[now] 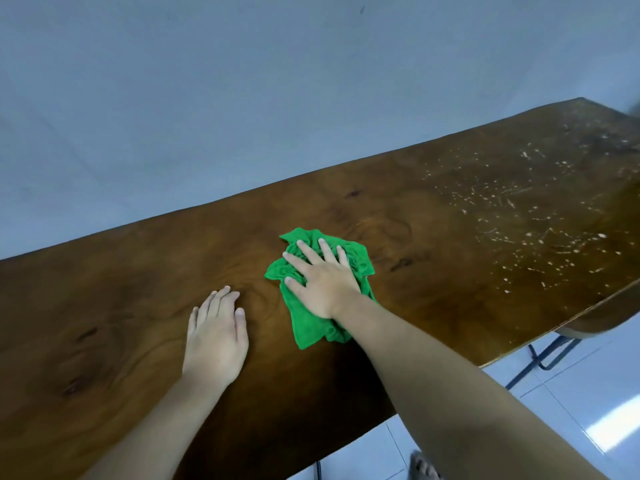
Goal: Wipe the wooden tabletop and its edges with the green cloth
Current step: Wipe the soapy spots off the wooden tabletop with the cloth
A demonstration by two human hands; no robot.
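A crumpled green cloth lies near the middle of the dark wooden tabletop. My right hand presses flat on top of the cloth, fingers spread, pinning it to the wood. Just left of the cloth, my left hand rests palm-down on the bare wood with its fingers together, holding nothing. Pale scratches and specks cover the far right part of the tabletop.
A grey wall runs right behind the table's far edge. White floor tiles show past the near right edge, with a black metal table leg and my bare foot below.
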